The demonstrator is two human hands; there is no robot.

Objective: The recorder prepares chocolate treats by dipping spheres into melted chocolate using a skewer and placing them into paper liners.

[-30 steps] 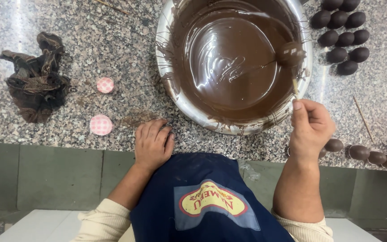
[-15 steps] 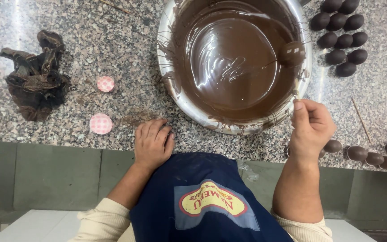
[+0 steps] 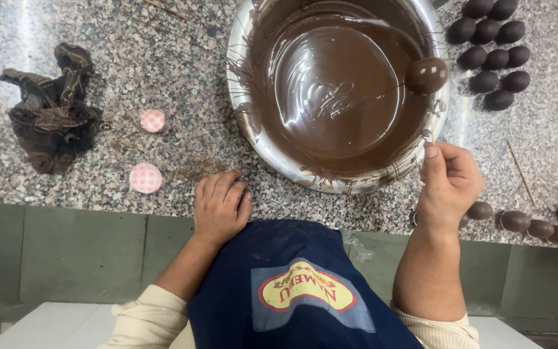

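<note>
A large metal bowl [image 3: 245, 77] of melted chocolate stands on the speckled granite counter [image 3: 163, 58]. My right hand [image 3: 448, 184] pinches a thin wooden skewer [image 3: 432, 129] at the bowl's near right rim. On the skewer's tip a chocolate-coated ball [image 3: 427, 75] hangs over the chocolate, with a thin string of chocolate trailing from it. My left hand [image 3: 219, 207] rests flat on the counter's front edge, below the bowl's left side, holding nothing.
Several coated balls [image 3: 493, 58] lie in a cluster right of the bowl, and a row of others [image 3: 540, 227] lies along the front right edge. Two pink paper cups [image 3: 145, 178] and a chocolate-stained cloth [image 3: 50, 116] lie at left. A loose skewer [image 3: 520, 171] lies right.
The coated ball on the skewer now hangs slightly higher above the chocolate, with a string of chocolate trailing off it. My hands have stayed in place.
</note>
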